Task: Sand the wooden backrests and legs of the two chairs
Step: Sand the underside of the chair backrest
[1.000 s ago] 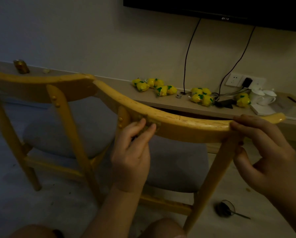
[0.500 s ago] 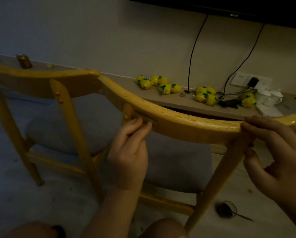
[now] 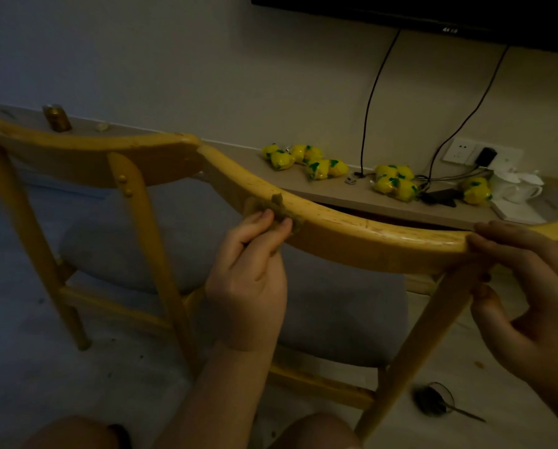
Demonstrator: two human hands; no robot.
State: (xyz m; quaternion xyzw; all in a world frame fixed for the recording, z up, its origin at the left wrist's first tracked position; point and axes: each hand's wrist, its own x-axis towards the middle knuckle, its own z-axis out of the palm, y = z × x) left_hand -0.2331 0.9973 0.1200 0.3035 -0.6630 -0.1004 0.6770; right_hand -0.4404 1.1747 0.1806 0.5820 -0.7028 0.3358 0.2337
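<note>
Sanding the near chair's curved backrest [image 3: 368,238], top rail. Left hand [image 3: 248,273] pinching a small olive sanding pad [image 3: 279,207] against the rail's near face and top edge, just right of the left back post joint. Right hand [image 3: 523,270] curled round the rail's right end where the right back leg [image 3: 426,335] meets it, steadying the frame. Second chair's backrest [image 3: 86,157] at left, touching or nearly touching the first at the corner; cannot tell which.

To do well: keep pad flat, wrapped over the edge, not riding on fingertips only. Stroke along the grain, following the curve, even pressure, overlapping passes toward the right hand. Keep bracing grip firm so chair doesn't rock or slide on the floor. Ease off at the joint and screw caps to avoid gouging. Probably early: legs and second chair look untouched, though dim light makes finish hard to judge. Shelf along wall with yellow packets [image 3: 323,166], mugs [image 3: 514,186], not involved.
</note>
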